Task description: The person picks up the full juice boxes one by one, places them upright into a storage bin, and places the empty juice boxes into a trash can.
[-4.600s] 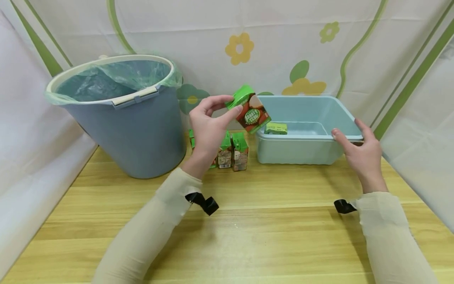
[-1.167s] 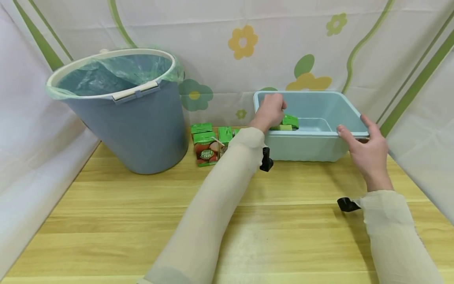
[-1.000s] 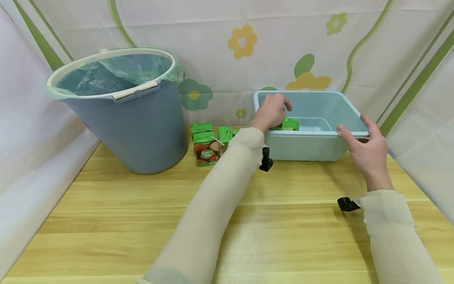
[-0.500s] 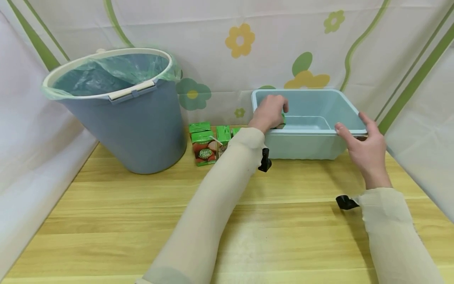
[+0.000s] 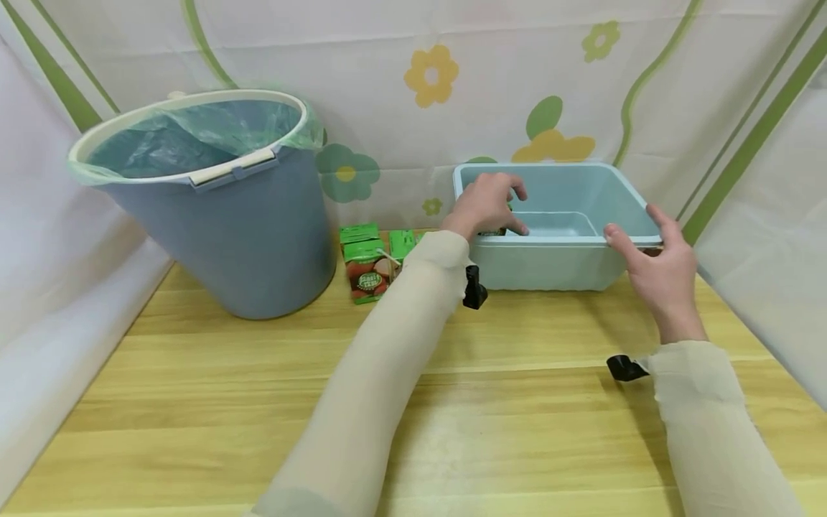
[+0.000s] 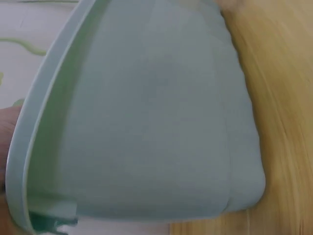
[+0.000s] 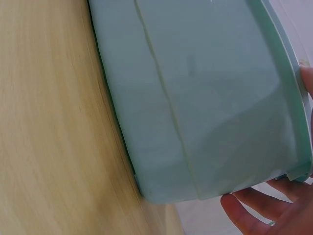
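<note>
A light blue plastic bin (image 5: 543, 267) stands at the back right of the table. My left hand (image 5: 486, 204) reaches over its near left rim, thumb and index finger spread apart. Beneath that hand a small part of a juice box (image 5: 494, 232) shows inside the bin; the rest is hidden. My right hand (image 5: 662, 276) grips the bin's right corner, thumb over the rim and fingers (image 7: 254, 203) curled against the outside in the right wrist view. The left wrist view mostly shows the bin's outer wall (image 6: 146, 107).
A grey-blue bucket (image 5: 239, 244) with a clear green liner stands at the left. Several green-topped juice boxes (image 5: 367, 274) sit between bucket and bin, partly behind my left sleeve; a straw pokes up there. A flower-print cloth (image 5: 388, 72) hangs behind the wooden table (image 5: 491, 431).
My left hand carried a juice box from beside the bucket into the bin's left end, and its fingers have now spread off it. My right hand stays on the bin's corner.
</note>
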A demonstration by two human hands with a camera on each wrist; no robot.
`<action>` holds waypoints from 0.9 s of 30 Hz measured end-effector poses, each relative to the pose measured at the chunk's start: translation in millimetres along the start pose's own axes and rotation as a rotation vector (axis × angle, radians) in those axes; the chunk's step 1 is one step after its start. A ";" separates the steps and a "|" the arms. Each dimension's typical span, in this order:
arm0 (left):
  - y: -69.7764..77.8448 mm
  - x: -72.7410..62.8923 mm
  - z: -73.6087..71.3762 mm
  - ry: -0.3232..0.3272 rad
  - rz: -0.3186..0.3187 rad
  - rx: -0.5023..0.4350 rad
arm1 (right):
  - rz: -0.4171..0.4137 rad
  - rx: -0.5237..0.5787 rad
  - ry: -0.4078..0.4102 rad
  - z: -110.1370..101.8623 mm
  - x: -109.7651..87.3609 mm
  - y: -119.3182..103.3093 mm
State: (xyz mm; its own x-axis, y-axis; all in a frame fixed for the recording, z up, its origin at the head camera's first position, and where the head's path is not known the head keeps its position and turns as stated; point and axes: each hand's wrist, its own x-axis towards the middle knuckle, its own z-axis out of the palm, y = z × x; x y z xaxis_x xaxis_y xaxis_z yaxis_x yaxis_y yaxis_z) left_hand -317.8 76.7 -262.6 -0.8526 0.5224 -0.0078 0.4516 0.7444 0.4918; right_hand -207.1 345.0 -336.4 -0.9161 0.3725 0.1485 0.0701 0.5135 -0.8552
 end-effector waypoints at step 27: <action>-23.1 -7.3 3.3 0.163 0.089 -0.246 | 0.014 0.001 0.002 1.3 -1.8 -1.4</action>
State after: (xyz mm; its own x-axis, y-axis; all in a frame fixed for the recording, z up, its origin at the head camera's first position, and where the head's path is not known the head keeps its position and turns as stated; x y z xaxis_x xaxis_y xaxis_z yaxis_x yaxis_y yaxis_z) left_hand -321.1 57.1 -276.8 -0.8528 0.4921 0.1749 0.4659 0.5653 0.6807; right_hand -206.0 342.7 -336.1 -0.9142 0.3812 0.1375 0.0828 0.5077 -0.8576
